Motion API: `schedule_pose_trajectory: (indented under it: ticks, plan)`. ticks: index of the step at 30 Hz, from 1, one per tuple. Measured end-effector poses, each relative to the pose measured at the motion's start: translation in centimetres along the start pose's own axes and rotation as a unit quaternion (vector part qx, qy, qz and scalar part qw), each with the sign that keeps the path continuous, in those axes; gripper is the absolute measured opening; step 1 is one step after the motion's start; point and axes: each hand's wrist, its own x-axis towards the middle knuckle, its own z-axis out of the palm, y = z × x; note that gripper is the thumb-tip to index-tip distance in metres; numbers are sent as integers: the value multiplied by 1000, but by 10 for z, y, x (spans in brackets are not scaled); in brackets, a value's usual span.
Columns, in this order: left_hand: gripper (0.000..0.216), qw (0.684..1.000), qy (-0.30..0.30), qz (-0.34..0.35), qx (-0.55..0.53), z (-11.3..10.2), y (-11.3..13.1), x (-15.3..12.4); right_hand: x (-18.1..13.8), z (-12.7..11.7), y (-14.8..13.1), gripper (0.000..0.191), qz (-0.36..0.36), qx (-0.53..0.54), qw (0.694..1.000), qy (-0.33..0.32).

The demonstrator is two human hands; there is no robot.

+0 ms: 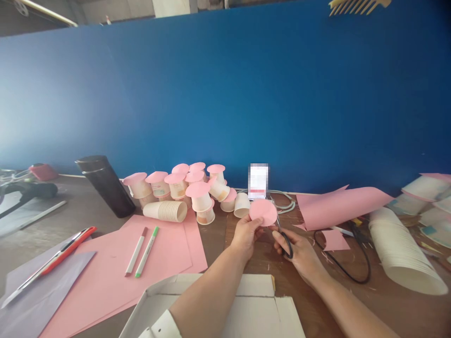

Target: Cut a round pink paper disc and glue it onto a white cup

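Observation:
My left hand (pixel 244 236) pinches a round pink paper disc (pixel 263 211) between thumb and fingers, above the brown table. In my right hand (pixel 299 249) is a pair of scissors (pixel 290 248) with black handles. Its blades point up at the disc's right edge; whether they touch the paper I cannot tell. Just behind the disc, a white paper cup (pixel 242 205) lies tipped on its side. To the left stand several paper cups topped with pink discs (pixel 198 189), some stacked on others.
Pink sheets (pixel 158 256) bear two markers (pixel 146 252). A utility knife (pixel 68 250) lies on purple paper at left, near a black flask (pixel 107 188). On the right are rolled pink paper (pixel 343 204), a cup stack (pixel 401 251) and a black cable loop. White cardboard (pixel 260 310) lies in front.

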Motion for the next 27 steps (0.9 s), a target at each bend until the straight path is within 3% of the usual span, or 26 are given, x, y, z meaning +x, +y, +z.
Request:
schedule_pose_trajectory:
  ticks: [27]
  plan:
    - [32,1000,17,-1,6,0,2,-1,0,-2,1,46,10,4,1000,-13]
